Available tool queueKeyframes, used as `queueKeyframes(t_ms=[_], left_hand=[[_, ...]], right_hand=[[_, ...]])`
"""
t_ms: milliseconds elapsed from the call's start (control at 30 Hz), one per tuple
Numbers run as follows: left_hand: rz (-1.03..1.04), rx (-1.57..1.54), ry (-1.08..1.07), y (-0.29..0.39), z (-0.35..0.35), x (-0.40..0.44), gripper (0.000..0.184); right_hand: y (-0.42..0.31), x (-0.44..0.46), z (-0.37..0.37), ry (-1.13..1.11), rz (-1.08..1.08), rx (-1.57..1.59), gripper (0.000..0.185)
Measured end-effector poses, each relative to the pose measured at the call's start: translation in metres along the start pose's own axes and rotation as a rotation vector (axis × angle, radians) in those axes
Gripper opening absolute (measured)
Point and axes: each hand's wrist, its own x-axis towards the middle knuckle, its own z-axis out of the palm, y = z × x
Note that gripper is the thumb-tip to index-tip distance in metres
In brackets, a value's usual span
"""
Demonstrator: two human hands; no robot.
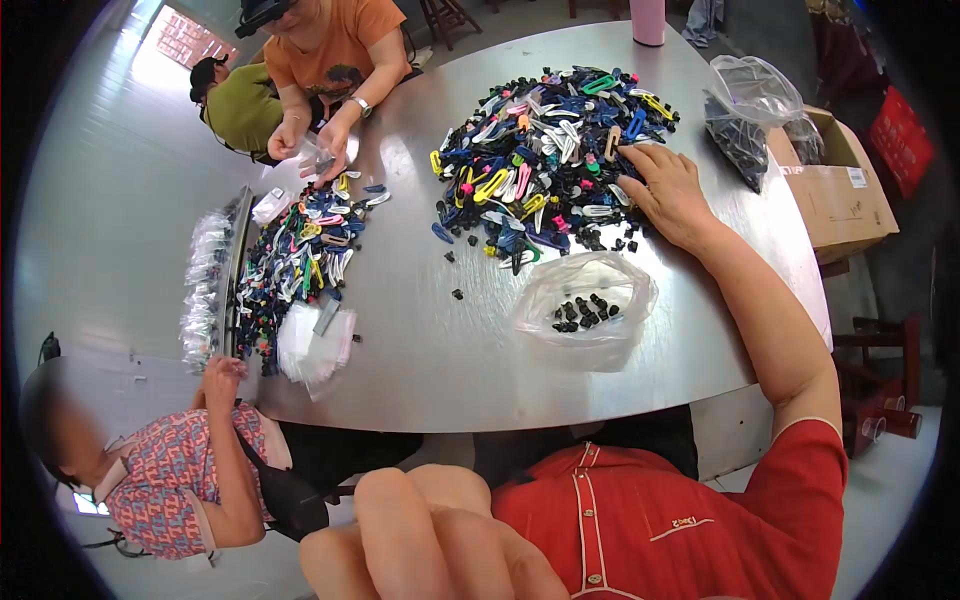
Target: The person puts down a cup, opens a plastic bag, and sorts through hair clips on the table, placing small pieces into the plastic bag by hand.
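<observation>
A big heap of snap hair clips (525, 180) and small black claw clips lies on the metal table. My right hand (672, 195) rests at the heap's right edge, thumb and fingers apart, its fingertips beside a tan snap clip (612, 143). Nothing shows gripped in it. Below the heap, a clear plastic bag (637, 290) lies with its mouth spread and several small black claw clips (585, 313) inside. Close to the camera, my left hand (430, 540) has its fingers curled together; whatever they may hold is hidden.
Another clip heap (300, 245) lies left, beside clear packets (318, 345) and a row of filled packets (205, 290). Two people work there with their hands. A bag of black pieces (735, 140), a cardboard box (840, 195) and a pink cylinder (648, 22) are right.
</observation>
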Motion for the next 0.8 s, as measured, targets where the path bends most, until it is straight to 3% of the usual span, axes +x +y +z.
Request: queueKeyframes(t_ms=[200, 467, 667, 800], left_hand=[[0.002, -0.022, 0.032, 0.003, -0.003, -0.004, 0.018], [-0.146, -0.148, -0.051, 0.018, -0.014, 0.005, 0.014], [0.049, -0.061, 0.065, -0.001, -0.002, 0.005, 0.010], [-0.004, -0.171, -0.007, -0.002, -0.013, 0.015, 0.015]], right_hand=[[-0.002, 0.000, -0.002, -0.004, 0.003, -0.019, 0.051], [0.001, 0.001, 0.002, 0.013, -0.012, -0.012, 0.050], [0.006, 0.001, 0.006, 0.025, -0.025, -0.020, 0.051], [0.005, 0.001, 0.004, 0.019, -0.030, -0.016, 0.051]])
